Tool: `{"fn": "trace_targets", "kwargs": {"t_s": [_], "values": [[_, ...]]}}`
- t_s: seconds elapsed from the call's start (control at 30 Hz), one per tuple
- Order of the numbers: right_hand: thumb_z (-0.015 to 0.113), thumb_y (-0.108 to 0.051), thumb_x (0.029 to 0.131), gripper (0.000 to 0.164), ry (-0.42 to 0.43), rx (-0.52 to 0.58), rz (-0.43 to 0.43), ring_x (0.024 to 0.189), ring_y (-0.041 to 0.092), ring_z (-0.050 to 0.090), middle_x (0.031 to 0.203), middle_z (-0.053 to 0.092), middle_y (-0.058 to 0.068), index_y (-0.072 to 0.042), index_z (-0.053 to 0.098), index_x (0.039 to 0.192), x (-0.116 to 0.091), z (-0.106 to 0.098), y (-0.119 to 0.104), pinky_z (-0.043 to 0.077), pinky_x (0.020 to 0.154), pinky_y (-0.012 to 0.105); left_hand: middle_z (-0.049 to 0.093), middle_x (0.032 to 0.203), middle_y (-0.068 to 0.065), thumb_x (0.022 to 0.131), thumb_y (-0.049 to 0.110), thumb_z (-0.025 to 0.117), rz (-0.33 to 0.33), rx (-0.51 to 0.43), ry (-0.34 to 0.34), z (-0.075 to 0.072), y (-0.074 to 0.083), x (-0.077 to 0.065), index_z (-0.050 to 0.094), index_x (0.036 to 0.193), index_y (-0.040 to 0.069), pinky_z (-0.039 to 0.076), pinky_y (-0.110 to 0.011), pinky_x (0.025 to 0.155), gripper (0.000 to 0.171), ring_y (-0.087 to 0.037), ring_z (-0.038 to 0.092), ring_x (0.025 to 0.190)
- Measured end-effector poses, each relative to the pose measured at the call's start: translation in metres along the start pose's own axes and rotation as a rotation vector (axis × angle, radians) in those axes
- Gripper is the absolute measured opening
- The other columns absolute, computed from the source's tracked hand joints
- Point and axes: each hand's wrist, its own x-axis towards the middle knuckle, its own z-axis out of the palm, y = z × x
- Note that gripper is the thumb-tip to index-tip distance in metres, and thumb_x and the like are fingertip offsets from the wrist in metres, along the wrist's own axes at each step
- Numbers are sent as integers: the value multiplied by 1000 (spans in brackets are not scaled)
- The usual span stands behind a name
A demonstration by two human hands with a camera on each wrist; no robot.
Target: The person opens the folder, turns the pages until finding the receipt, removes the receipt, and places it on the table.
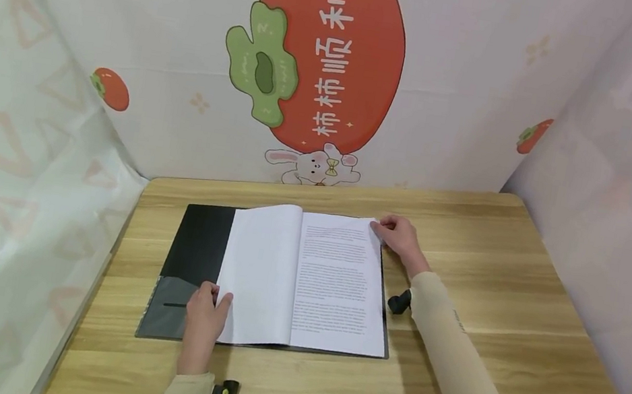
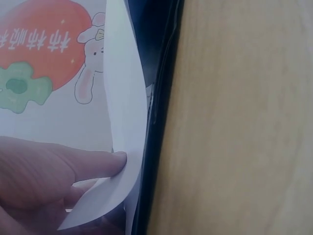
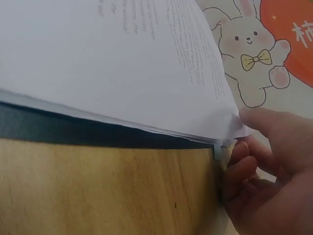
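A dark folder (image 1: 202,241) lies spread on the table with a stack of white paper in it. Its left-hand sheet (image 1: 261,277) is blank; the right-hand sheet (image 1: 333,285) carries printed lines. My left hand (image 1: 206,313) pinches the outer edge of the blank sheet, thumb on top, and that edge curls up in the left wrist view (image 2: 129,107). At the far right corner, my right hand (image 1: 398,236) pinches the printed sheet between thumb and fingers. In the right wrist view that page corner (image 3: 230,125) is between thumb (image 3: 259,120) and forefinger.
A grey pocket (image 1: 168,321) with a dark slot sits at the folder's lower left. The wooden table (image 1: 475,282) extends to the right and in front. Printed cloth (image 1: 463,76) hangs behind, with more cloth at both sides. Each wrist bears a small black camera (image 1: 400,301).
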Motion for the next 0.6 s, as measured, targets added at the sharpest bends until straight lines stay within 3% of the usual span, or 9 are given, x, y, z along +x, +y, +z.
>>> {"fn": "trace_targets", "kwargs": {"t_s": [0.2, 0.47, 0.6], "values": [[66, -35, 105, 40, -49, 32, -25, 93, 26, 57, 112, 65, 17, 0, 67, 125, -1, -7, -3, 48, 76, 31, 59, 102, -26, 103, 13, 66, -10, 20, -12, -1, 2, 0, 56, 120, -12, 50, -51, 74, 31, -38, 58, 88], [64, -34, 106, 38, -86, 127, -88, 70, 20, 55, 91, 62, 9, 1, 64, 122, -7, -16, -20, 48, 64, 31, 61, 111, -30, 104, 22, 63, -16, 91, 3, -3, 4, -4, 56, 121, -11, 51, -59, 77, 37, -44, 62, 95], [63, -34, 107, 41, -124, 194, -91, 66, 15, 53, 90, 64, 6, 3, 61, 125, -14, -20, -35, 48, 64, 33, 52, 116, -35, 102, 25, 65, -2, 118, 66, -1, 6, -8, 53, 122, -12, 46, -59, 81, 44, -49, 49, 106]]}}
